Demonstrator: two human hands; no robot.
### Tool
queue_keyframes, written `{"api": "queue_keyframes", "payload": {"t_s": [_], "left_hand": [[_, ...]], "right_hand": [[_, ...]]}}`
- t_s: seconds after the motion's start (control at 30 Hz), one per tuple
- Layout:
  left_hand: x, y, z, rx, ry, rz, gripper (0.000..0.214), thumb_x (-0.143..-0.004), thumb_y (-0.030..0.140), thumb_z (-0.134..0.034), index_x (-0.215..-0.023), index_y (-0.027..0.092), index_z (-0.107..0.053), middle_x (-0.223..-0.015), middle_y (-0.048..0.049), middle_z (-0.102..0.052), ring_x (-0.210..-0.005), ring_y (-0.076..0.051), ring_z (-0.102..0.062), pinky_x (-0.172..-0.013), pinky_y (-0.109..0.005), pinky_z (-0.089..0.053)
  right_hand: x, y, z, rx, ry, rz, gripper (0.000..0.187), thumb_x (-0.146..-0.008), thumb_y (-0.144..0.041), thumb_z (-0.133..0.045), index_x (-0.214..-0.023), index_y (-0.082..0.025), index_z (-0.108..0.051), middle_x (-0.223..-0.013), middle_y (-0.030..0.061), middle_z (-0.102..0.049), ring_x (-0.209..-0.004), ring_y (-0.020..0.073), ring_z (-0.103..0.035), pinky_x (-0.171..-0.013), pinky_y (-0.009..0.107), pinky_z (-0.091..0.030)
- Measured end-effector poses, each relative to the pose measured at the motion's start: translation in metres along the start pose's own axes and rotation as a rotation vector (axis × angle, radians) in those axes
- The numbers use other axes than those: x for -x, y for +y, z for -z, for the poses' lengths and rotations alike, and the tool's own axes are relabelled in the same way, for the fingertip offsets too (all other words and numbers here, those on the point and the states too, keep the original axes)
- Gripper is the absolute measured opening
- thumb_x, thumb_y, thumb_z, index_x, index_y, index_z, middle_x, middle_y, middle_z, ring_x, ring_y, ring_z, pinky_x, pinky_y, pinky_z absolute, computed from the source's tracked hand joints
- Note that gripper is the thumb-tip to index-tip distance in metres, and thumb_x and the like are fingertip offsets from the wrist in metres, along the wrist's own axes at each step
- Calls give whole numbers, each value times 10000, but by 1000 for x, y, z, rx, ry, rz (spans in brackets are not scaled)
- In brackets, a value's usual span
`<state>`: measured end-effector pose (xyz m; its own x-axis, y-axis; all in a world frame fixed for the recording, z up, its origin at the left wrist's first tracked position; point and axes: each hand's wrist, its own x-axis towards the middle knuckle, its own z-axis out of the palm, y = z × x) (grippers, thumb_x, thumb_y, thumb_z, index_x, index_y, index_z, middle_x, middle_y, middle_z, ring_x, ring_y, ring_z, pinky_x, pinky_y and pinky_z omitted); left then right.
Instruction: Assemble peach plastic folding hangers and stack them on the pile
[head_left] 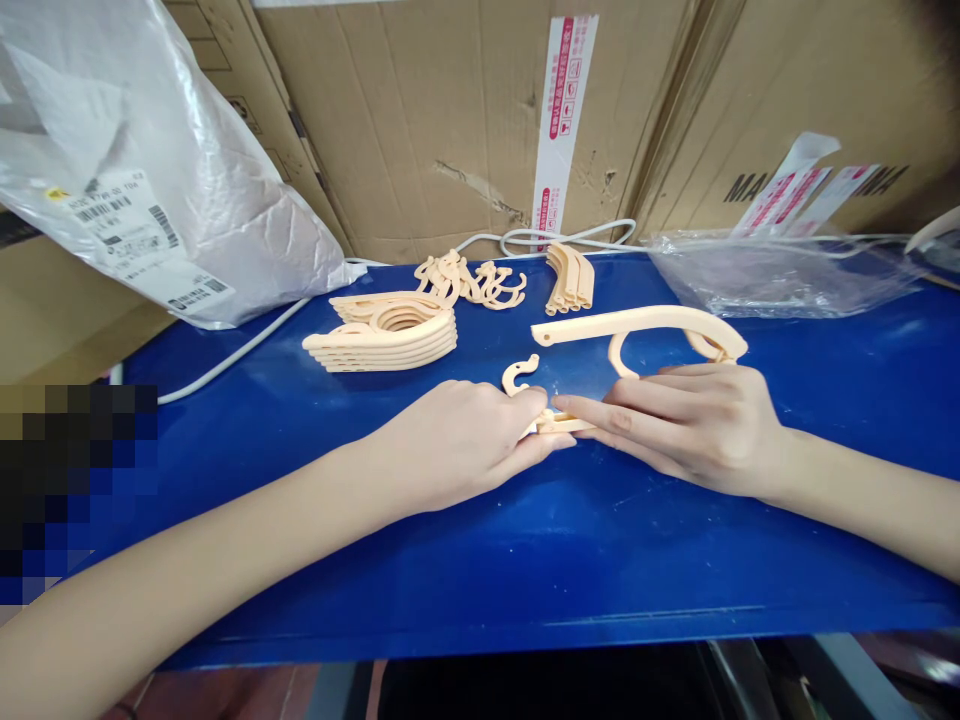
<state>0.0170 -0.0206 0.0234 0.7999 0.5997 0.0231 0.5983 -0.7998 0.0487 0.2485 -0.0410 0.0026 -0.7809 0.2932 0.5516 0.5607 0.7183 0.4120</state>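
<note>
Both hands meet over the front middle of the table. My left hand (480,435) is closed, thumb and fingers pinching the joint end of a cream plastic folding hanger. A curved hook (517,374) sticks up just beyond its thumb. With fingers pressed together, my right hand (690,425) grips the hanger's narrow arm (568,422) from the other side; the palm hides much of it. Behind the right hand is a long curved hanger arm (637,322) with a ring-shaped part under it. Whether that hand also touches this arm, I cannot tell.
Stacked hanger arms (382,350) lie at left on the blue table (465,590). Beyond are a pile of loose hooks (469,280) and short curved pieces (571,278). A white parcel bag (172,170), cardboard boxes (420,120), a white cable (236,350) and clear plastic (780,275) border the back.
</note>
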Motion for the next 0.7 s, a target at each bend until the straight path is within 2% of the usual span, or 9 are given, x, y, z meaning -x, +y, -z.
{"api": "queue_keyframes", "payload": {"t_s": [0.17,0.3,0.5,0.7], "left_hand": [[0,-1,1,-18,11,-12,426,-1009,479,-341,-851,158,-574,-542,1,-569,-476,-172,-570,-451,-257,-211],[0,-3,1,-63,25,-35,428,-1006,486,-346,-891,149,-582,-599,-25,-628,-514,-189,-607,-451,-259,-232],[0,-4,0,-123,14,-64,381,-1014,444,-353,-941,135,-564,-627,-35,-655,-532,-200,-643,-443,-259,-280],[0,-2,-4,-231,92,-72,383,-1013,443,-346,-911,134,-547,-637,-47,-663,-512,-199,-652,-404,-258,-251]], "right_hand": [[0,1,0,0,0,1,296,-928,-244,-607,-1215,-175,-573,-613,-83,-573,-475,64,-497,-463,249,-347],[-1,1,0,18,9,7,323,-930,-270,-603,-1237,-177,-572,-600,-87,-542,-461,61,-448,-455,246,-330],[-2,1,0,16,-1,0,238,-940,-270,-584,-1160,-192,-626,-585,-79,-545,-457,70,-423,-459,234,-325],[-4,0,0,4,-11,-1,234,-958,-279,-555,-1159,-193,-639,-584,-76,-539,-462,61,-440,-464,228,-331]]}}
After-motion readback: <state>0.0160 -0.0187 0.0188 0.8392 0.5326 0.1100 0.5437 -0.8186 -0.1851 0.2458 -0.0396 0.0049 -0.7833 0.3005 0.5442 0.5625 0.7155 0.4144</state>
